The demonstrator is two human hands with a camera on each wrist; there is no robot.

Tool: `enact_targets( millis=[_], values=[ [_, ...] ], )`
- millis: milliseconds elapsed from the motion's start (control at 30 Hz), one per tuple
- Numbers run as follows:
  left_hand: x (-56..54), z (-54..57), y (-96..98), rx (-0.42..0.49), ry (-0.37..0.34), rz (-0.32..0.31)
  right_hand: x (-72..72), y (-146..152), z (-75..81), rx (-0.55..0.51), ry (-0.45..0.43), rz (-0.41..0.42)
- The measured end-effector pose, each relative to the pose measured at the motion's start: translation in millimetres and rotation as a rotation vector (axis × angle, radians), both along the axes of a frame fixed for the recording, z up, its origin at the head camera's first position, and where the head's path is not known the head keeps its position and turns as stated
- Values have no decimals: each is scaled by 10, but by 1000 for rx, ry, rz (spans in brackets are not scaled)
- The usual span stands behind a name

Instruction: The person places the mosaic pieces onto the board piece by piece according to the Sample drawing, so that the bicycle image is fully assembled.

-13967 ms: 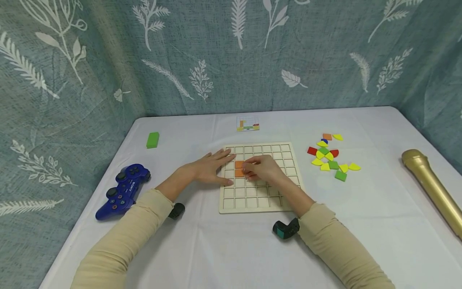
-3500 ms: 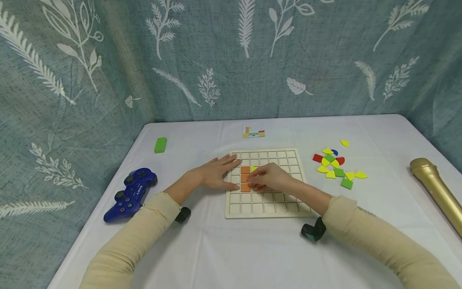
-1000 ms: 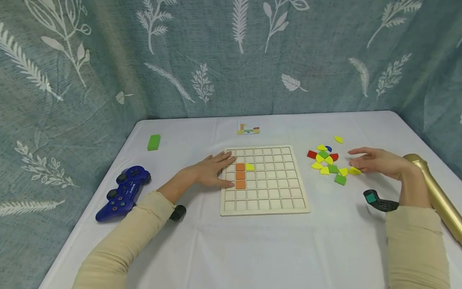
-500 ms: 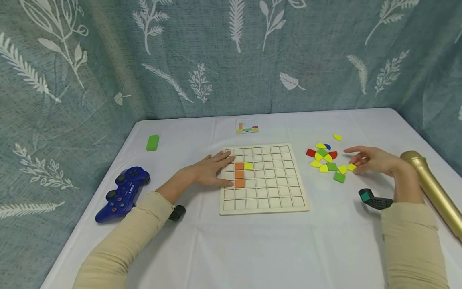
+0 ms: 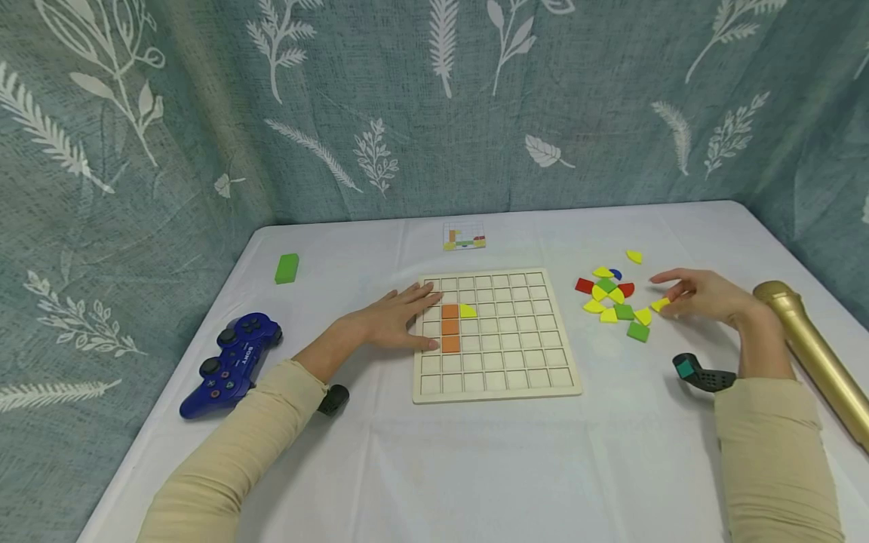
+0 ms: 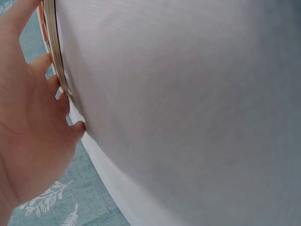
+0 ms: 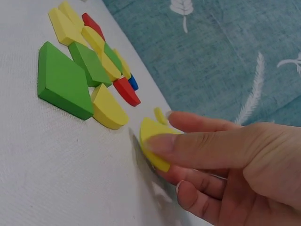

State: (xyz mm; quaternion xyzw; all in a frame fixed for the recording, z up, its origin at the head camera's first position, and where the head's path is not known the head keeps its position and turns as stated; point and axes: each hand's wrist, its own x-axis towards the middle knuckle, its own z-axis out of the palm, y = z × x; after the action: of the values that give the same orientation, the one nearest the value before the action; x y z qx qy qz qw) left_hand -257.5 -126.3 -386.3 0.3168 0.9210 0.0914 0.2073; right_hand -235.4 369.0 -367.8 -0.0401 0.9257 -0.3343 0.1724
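My left hand lies with spread fingers on the left edge of a wooden grid board. On the board three orange squares stand in a column, and a yellow quarter-circle tile sits right of the top one. At the right, my right hand pinches another yellow quarter-circle block between thumb and finger, tilted, close above the cloth. Beside it lies a loose group of blocks: green squares, red pieces, several yellow quarter-circles and a blue piece.
A small pattern card lies behind the board. A green block and a blue game controller are at the left. A gold microphone lies at the right, close to my right wrist. A lone yellow piece lies behind the group.
A third orange square and a yellow quarter-circle have come onto the board since the oldest frame. My right hand has moved right to the loose blocks and picked a yellow quarter-circle; my left hand stays.
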Motion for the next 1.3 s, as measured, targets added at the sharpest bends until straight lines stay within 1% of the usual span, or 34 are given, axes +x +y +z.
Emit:
enact_targets(
  millis=[100,200,267,367,467,500,567,633,733,767,833,967,1100,1233,1300],
  values=[
    [-7,-9,-2,0,1,-1,0,-5,36,-5,14,-59],
    [-11,-16,-3,-5,3,-1,11,-25,90,-39,45,-127],
    [-12,-16,-3,-10,5,-2,19,-50,125,-85,76,-182],
    [-8,-6,-2,-10,1,-2,35,-103,171,-172,122,-234],
    [-2,4,1,-11,-1,1,21,-160,187,-259,124,-275],
    [-1,6,2,-12,-1,2,9,-171,182,-278,118,-267],
    [0,5,3,-15,0,3,-50,-177,125,-320,94,-289],
    [-1,1,3,-18,2,4,-157,-145,-11,-358,94,-300],
    [-5,-8,0,-18,3,6,-329,-114,-245,-400,122,-292],
    [-6,-10,-1,-18,3,6,-335,-163,-240,-403,117,-279],
    [-6,-10,-1,-16,4,7,-284,-315,-147,-383,112,-228],
    [-3,-3,0,-15,3,7,-88,-666,172,-320,55,-144],
    [-2,1,-7,-17,3,3,-63,-829,210,-310,32,-110],
    [-4,0,-9,-35,3,7,-44,-986,229,-341,0,-63],
    [-6,-3,-10,-39,1,8,-38,-1064,219,-337,-8,-42]
  ],
)
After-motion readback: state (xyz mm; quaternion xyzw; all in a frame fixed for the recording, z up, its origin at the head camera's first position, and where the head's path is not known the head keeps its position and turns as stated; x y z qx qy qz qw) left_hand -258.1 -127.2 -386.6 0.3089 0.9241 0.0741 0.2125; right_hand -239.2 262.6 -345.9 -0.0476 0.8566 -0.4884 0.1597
